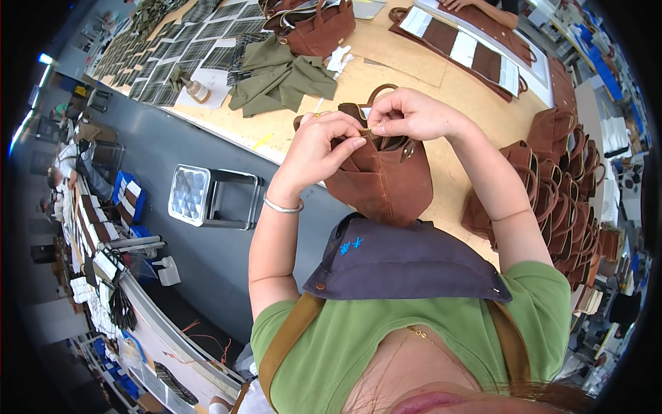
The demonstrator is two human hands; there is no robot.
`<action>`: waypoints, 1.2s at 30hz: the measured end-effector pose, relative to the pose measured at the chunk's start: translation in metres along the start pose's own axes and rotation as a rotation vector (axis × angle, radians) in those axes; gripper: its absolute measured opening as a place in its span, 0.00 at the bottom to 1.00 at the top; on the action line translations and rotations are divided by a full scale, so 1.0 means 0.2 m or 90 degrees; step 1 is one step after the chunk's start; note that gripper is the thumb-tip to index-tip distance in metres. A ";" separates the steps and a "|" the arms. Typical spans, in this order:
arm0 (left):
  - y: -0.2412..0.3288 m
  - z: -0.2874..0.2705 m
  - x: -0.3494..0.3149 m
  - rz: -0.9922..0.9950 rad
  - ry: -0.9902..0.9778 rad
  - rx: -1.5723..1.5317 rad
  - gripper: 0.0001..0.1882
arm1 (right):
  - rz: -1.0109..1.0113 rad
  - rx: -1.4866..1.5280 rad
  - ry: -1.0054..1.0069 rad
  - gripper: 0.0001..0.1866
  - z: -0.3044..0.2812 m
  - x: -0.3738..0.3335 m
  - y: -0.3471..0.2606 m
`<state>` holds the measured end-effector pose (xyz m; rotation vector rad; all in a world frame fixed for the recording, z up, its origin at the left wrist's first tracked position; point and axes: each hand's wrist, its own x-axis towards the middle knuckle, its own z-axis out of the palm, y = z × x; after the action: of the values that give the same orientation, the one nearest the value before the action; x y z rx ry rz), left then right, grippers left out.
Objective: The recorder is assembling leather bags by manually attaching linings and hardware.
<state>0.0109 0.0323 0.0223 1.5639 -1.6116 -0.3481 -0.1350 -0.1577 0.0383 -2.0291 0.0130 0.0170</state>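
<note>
Near table edge (448, 176), brown bag (386, 179) was held mouth up, in front of dark apron (407, 269). Bag rim was pinched by left hand (318, 146), gold trim (367, 129) by right hand (412, 114); fingertips close together. Exact part gripped too small to tell. Judged best: rim kept taut by left, trim eased in short, even moves by right, handle (380, 87) kept clear, bag body left uncrushed.

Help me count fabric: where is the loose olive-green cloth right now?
The olive-green cloth lies on the table, left of centre in the upper head view, beyond the left hand, with a small bottle to its left.
</note>
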 end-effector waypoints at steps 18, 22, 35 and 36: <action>0.01 0.01 0.00 -0.021 -0.010 0.027 0.07 | -0.019 -0.054 0.005 0.08 0.00 -0.01 -0.02; 0.01 0.00 0.00 -0.018 -0.014 0.027 0.07 | -0.026 -0.067 0.010 0.08 0.00 -0.01 -0.02; 0.03 0.02 0.01 -0.070 0.008 0.027 0.07 | 0.000 -0.020 0.035 0.07 0.03 -0.02 -0.03; 0.05 0.02 0.01 -0.089 0.015 0.002 0.07 | 0.002 -0.012 0.038 0.07 0.04 -0.02 -0.03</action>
<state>0.0026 0.0308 0.0277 1.6809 -1.4898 -0.4009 -0.1390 -0.1484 0.0408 -2.0485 0.0531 -0.0410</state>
